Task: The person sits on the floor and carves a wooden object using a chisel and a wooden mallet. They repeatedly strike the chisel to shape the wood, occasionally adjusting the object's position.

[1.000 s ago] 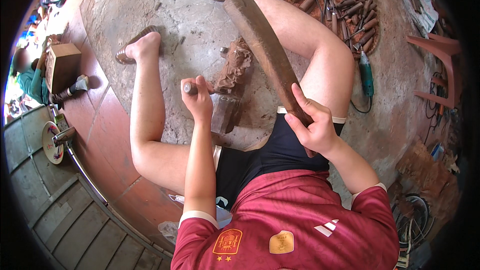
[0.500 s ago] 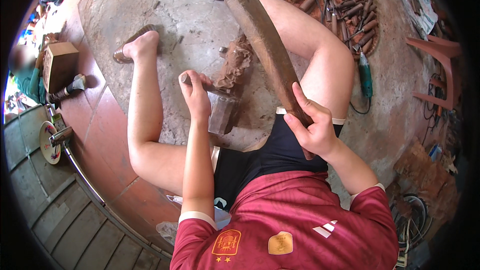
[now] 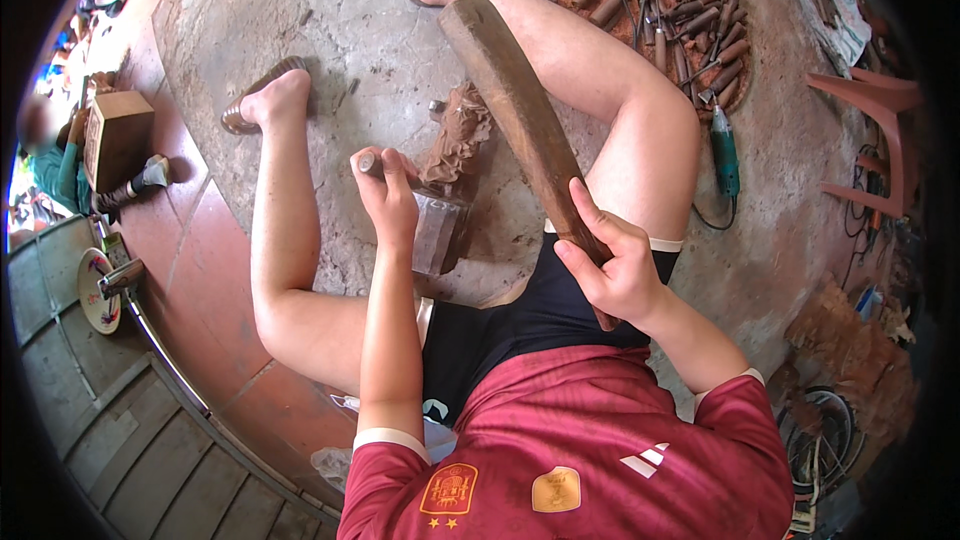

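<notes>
My left hand (image 3: 390, 195) is closed around a carving chisel (image 3: 370, 163), whose round butt end points up toward me. The chisel's tip is hidden near the lower end of a brown wood carving (image 3: 458, 135) with deeply cut, wavy relief. That carving is joined to or rests against a squared block (image 3: 438, 230) on the floor between my legs. In my right hand (image 3: 620, 265) is a long, flat wooden mallet (image 3: 525, 110), gripped near its narrow end. Its broad end slants up and left above the floor, apart from the chisel, and passes in front of my right thigh.
Several chisels (image 3: 690, 20) lie in a round tray of reddish sawdust at the far right. A green power tool (image 3: 724, 155) with a cord is beside it. A brown plastic stool (image 3: 880, 140) stands further right. At left, a person (image 3: 60, 170) is near a wooden box (image 3: 120, 140).
The chisel's butt end has tipped up more toward me in my left hand. The mallet's broad end has shifted slightly left and nearer. The whole view has moved a little.
</notes>
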